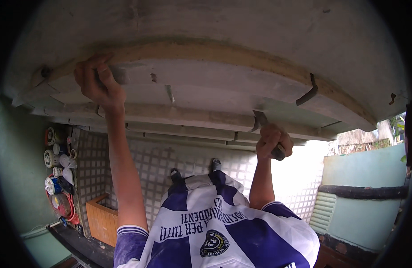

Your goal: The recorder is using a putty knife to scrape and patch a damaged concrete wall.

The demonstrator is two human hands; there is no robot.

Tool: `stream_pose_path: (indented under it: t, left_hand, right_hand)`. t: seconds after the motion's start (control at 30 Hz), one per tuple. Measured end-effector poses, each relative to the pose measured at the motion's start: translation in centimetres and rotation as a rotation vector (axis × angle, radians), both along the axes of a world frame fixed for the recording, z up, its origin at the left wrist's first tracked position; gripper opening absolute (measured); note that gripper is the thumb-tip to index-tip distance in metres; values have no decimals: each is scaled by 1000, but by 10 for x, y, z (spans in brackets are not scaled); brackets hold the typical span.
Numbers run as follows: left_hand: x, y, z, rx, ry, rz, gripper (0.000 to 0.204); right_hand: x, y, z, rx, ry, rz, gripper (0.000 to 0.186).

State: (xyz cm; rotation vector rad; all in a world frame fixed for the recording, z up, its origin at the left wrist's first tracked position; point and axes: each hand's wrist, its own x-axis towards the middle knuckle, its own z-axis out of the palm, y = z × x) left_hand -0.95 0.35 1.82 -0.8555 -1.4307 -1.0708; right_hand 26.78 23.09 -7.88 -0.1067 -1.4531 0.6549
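My right hand (274, 142) is closed around the dark handle of a flat-bladed scraper (260, 118). Its metal blade points up and away, close to a dark joint in a lower pale ledge (192, 117); contact is too small to tell. Farther up on the left, my left hand (100, 84) has its fingers curled at the tan edge strip (192, 51) of the topmost ledge, seeming to grip it. A grey smudge lies beside its thumb, and the fingertips are partly hidden. Dark gaps and chips mark the strip and the pale face below it.
Several parallel ledges step down toward a tiled floor (143, 154), where my feet stand. Tubs and containers (54, 158) line the left wall beside an orange-brown wooden box (101, 219). A pale green wall (362, 172) with a dark horizontal bar stands at right.
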Motion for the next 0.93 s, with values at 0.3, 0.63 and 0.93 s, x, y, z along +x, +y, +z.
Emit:
stream_pose_path:
  t: [0.3, 0.63, 0.93]
  left_hand:
    - [2, -4, -4, -37, -45, 40, 31]
    - [2, -4, -2, -94, -36, 31, 39]
    - [2, -2, 3, -48, -4, 55, 34]
  right_hand:
    - [15, -6, -4, 12, 33, 99, 35]
    - [0, 9, -24, 5, -58, -29, 39]
    - [-5, 22, -51, -138, -130, -51, 35]
